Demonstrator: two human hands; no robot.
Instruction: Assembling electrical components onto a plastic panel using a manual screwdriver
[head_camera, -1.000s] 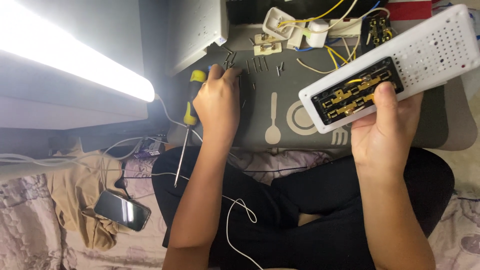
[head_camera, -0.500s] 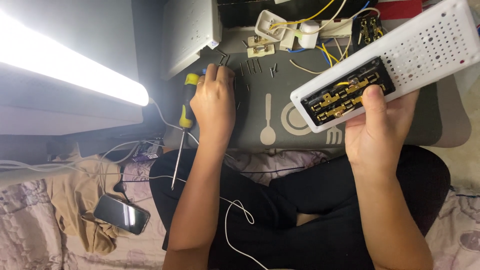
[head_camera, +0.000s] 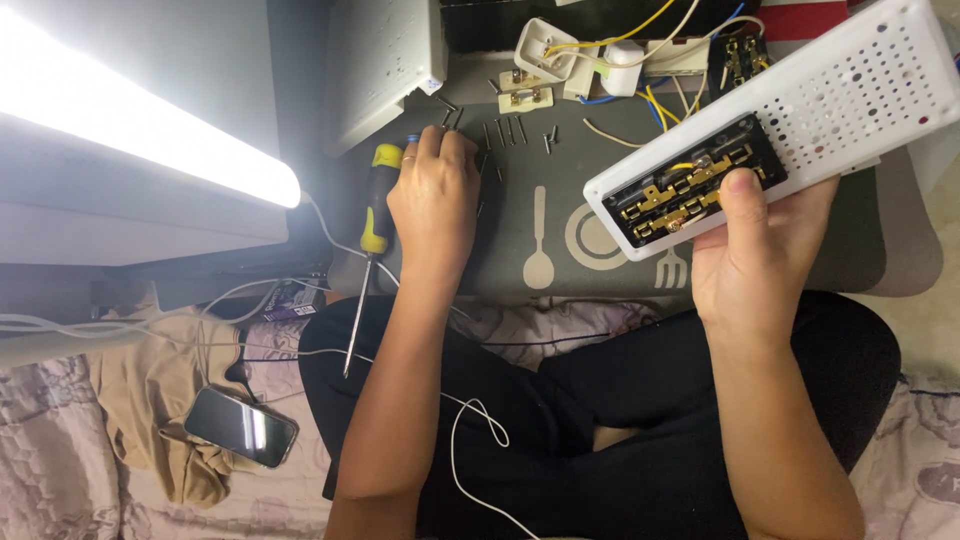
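My right hand (head_camera: 757, 250) grips a long white perforated power strip housing (head_camera: 790, 120), thumb pressed on its open end where brass contacts show. My left hand (head_camera: 433, 200) rests palm down on a grey mat (head_camera: 600, 260) printed with a spoon and plate, fingertips among several small dark screws (head_camera: 505, 132). I cannot see whether its fingers pinch one. A yellow and black screwdriver (head_camera: 372, 230) lies just left of that hand, its shaft pointing toward my lap.
White socket parts with yellow and blue wires (head_camera: 610, 55) lie at the mat's far edge, next to a white cover (head_camera: 380, 60). A bright tube lamp (head_camera: 150, 140) glows at left. A phone (head_camera: 240, 427) lies on tan cloth, and a thin white cable (head_camera: 470, 420) crosses my black-trousered legs.
The view has shifted slightly. My left hand has crept forward toward the screws. My right hand has tilted the power strip housing a little higher and nearer.
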